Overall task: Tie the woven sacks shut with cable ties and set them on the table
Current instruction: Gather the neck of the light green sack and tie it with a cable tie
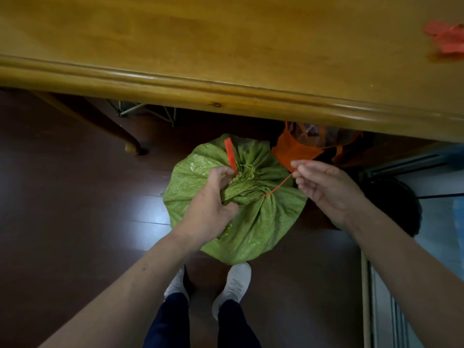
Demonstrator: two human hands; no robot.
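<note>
Head view: looked straight down on a green woven sack that stood on the floor, just ahead of the person's white shoes.
Left hand: clenched round the sack's gathered neck from the left, with the thumb beside the tie's flat tag end, which stood up past the puckered mouth.
Right hand: pinched the thin tail of the orange cable tie between thumb and forefinger, to the right of the neck. The tail ran taut from the neck up to the fingertips.
Cable tie: its middle was hidden in the folds of the neck, and how tightly it sat could not be told.
Edges: the rounded front edge of the wooden table overhung just beyond the sack. An orange bag sat under it by the sack's far right side — touching or only beside, could not be told.
Open room: floor stretched left of the sack as far as the table leg, and a dark round object lay near the right forearm.
Surface: the floor was dark red-brown and glossy. The tabletop was varnished yellow-brown, with blurred red things at its far right.
</note>
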